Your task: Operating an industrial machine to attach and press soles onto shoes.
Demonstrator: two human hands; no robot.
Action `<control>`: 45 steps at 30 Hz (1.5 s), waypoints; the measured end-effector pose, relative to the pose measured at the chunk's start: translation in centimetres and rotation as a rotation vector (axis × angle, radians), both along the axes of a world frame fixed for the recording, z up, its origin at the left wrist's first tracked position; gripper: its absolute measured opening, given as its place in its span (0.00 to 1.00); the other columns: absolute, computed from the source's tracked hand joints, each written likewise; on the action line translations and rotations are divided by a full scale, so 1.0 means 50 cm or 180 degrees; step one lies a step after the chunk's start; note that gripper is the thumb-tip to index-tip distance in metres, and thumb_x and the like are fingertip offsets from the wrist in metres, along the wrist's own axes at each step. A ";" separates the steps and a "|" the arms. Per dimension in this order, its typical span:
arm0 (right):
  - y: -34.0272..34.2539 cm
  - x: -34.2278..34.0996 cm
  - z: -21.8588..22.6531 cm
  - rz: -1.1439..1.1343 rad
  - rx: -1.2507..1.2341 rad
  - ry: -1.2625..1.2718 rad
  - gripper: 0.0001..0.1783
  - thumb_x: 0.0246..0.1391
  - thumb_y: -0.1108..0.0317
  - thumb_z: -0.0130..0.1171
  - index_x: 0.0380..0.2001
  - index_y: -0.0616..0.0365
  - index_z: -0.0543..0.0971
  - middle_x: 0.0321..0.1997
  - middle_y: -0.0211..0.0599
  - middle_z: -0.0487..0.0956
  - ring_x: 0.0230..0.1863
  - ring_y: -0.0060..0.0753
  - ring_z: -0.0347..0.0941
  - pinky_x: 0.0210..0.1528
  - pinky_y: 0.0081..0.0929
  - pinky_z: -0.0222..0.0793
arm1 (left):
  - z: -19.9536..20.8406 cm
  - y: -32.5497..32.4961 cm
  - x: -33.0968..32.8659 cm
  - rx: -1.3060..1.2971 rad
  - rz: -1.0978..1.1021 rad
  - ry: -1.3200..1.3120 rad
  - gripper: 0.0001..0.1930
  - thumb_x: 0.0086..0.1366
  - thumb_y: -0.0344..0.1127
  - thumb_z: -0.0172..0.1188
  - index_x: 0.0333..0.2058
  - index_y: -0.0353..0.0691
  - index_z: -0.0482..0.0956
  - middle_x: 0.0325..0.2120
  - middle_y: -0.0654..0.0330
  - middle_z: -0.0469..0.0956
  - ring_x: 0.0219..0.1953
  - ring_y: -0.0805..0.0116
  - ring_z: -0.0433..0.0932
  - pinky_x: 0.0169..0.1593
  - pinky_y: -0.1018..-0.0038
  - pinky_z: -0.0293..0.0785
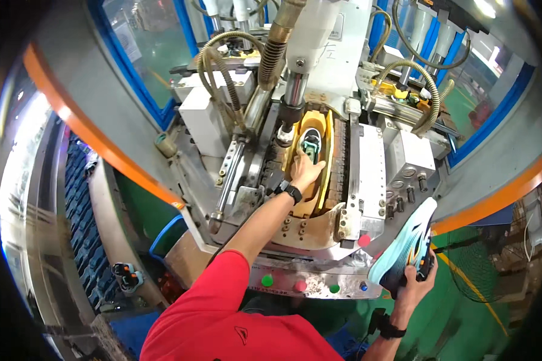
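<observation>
My left hand [306, 171] reaches into a press with yellow pads, its fingers on the near part of a shoe [311, 142]. That shoe has a dark and white toe and a mint-green middle; its near end is hidden by my hand. The yellow pads [329, 144] stand up on both sides of it. Off to the right of the press, my right hand [411, 286] grips a second shoe [403, 249], tilted with its pale blue and white sole showing. Its dark upper with orange accents faces away to the right.
A metal cylinder [295, 90] hangs just above the pads. Coloured buttons [300, 286] line the machine's front edge. Orange-edged guards [102, 138] curve on both sides. At left, another shoe [126, 277] lies beside a blue conveyor [93, 210].
</observation>
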State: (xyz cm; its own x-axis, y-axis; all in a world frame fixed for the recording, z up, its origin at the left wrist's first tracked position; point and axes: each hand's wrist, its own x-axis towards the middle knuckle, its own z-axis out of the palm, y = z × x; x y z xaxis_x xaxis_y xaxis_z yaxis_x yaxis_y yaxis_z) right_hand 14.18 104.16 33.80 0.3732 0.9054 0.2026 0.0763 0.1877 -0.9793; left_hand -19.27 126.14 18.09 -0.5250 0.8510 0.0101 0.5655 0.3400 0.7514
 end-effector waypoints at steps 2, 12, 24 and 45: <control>0.029 0.022 0.000 -0.0212 -0.0083 -0.0433 0.34 0.38 0.73 0.61 0.54 0.68 0.69 0.50 0.39 0.73 0.50 0.32 0.69 0.57 0.29 0.63 | 0.012 0.026 0.017 -0.0423 -0.0049 -0.0217 0.38 0.54 0.38 0.63 0.58 0.24 0.58 0.52 0.34 0.69 0.54 0.40 0.71 0.56 0.57 0.70; 0.478 -0.183 0.074 0.0784 -0.0642 -0.2583 0.31 0.35 0.58 0.69 0.39 0.72 0.74 0.33 0.50 0.79 0.34 0.41 0.76 0.38 0.34 0.71 | 0.189 -0.296 -0.066 0.0142 -0.0284 -0.5016 0.10 0.62 0.32 0.62 0.39 0.33 0.79 0.35 0.56 0.81 0.35 0.66 0.81 0.38 0.69 0.79; 0.570 -0.614 -0.264 0.0798 -0.0471 -0.3794 0.25 0.46 0.67 0.58 0.46 0.70 0.68 0.35 0.55 0.81 0.39 0.53 0.80 0.41 0.40 0.77 | 0.346 -0.926 -0.191 0.1374 0.1202 -0.3504 0.28 0.53 0.27 0.64 0.54 0.26 0.70 0.45 0.54 0.78 0.45 0.64 0.79 0.52 0.69 0.75; -0.144 -0.500 -0.564 0.3389 0.0856 -0.2664 0.08 0.52 0.64 0.56 0.34 0.54 0.74 0.41 0.41 0.71 0.43 0.47 0.72 0.38 0.42 0.72 | 0.245 -1.039 0.012 0.1712 0.2469 -0.3769 0.10 0.63 0.33 0.57 0.42 0.36 0.76 0.38 0.56 0.81 0.41 0.59 0.81 0.46 0.62 0.77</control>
State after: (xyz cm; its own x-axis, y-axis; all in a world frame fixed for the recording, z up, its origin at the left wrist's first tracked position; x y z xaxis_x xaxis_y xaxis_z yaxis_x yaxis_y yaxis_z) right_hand -10.82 96.94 5.58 -0.7861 0.5723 0.2335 0.3204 0.7004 -0.6378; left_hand -18.67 74.18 30.35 -0.7566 0.4007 -0.5167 -0.6212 -0.1939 0.7593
